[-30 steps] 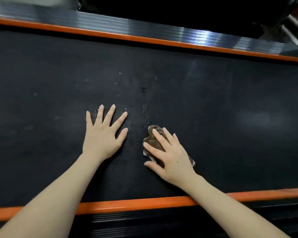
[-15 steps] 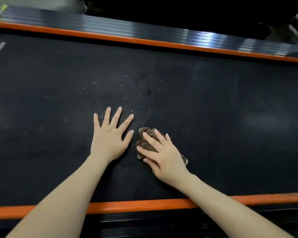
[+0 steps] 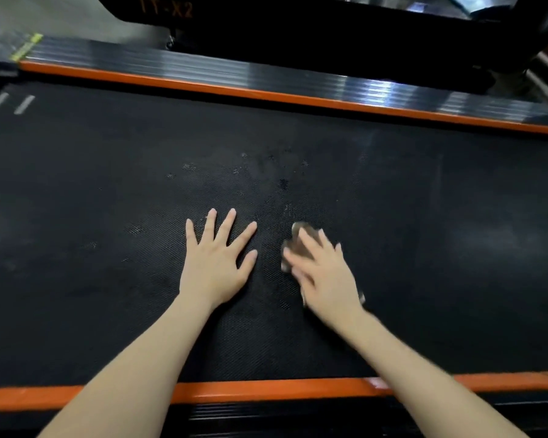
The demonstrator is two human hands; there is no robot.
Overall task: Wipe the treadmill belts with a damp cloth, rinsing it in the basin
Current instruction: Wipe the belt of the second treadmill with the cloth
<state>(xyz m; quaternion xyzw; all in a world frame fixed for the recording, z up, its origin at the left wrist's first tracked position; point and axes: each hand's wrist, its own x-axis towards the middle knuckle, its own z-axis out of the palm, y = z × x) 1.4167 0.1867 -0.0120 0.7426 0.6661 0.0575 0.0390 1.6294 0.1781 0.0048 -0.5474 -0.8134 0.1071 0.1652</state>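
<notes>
Pressing flat on the black textured treadmill belt (image 3: 393, 235), left hand (image 3: 214, 267) palm down, fingers (image 3: 210, 221) spread wide and straight, holding nothing, forearm reaching in from the lower left. Resting just to its right, apart from it by a narrow strip of bare belt, right hand (image 3: 325, 275) blurred with motion, laid over a small brownish cloth (image 3: 299, 230). Spread loosely over the bunched fabric, right fingers (image 3: 309, 240) extended rather than curled, pressing the cloth down against the belt; cannot tell through the blur whether any fingertip hooks under an edge. Peeking out beyond the fingertips at the top and at the thumb side, the cloth's rumpled folds; showing too as a pale sliver near the wrist on both sides. Lying near the middle of the belt's width, cloth and both hands alike. Scattered ahead of the hands, pale specks and a few darker spots (image 3: 283, 183) on the belt surface, with faint greyish smears toward the left edge. Running along the near side, an orange trim strip (image 3: 266, 390), crossed by both forearms; along the far side, a second orange strip (image 3: 266, 94) backed by a ribbed dark side rail (image 3: 234, 72) catching glare. Beyond that, a dark machine body bearing orange lettering "TT-X2" (image 3: 165, 8).
</notes>
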